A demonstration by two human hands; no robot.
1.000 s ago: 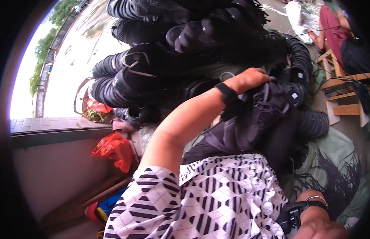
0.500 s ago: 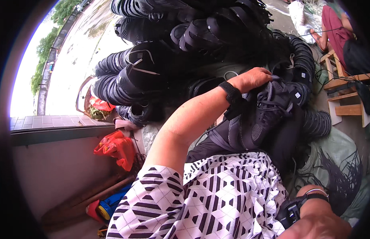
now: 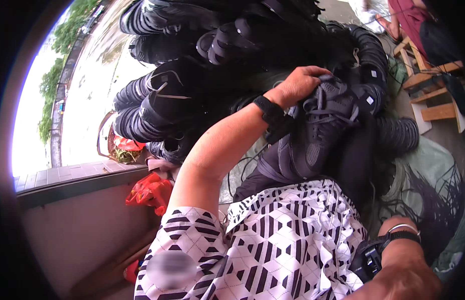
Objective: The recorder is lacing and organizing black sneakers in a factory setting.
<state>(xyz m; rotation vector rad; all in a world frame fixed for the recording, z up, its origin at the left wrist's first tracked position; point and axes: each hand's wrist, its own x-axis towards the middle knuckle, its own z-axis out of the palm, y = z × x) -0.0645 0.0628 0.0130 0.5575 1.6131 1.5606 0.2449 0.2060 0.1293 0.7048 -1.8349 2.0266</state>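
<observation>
Left hand [image 3: 298,85] at upper centre of the frame, fingers closed on dark grey laced sneaker [image 3: 317,135] just below it, against stacked black sandals [image 3: 162,107]. Right hand [image 3: 405,277] at lower right corner, grip impossible to tell.

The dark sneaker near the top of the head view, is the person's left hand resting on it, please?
Yes, the left hand lies on top of the dark sneaker, fingers curled over its laced upper.
</observation>
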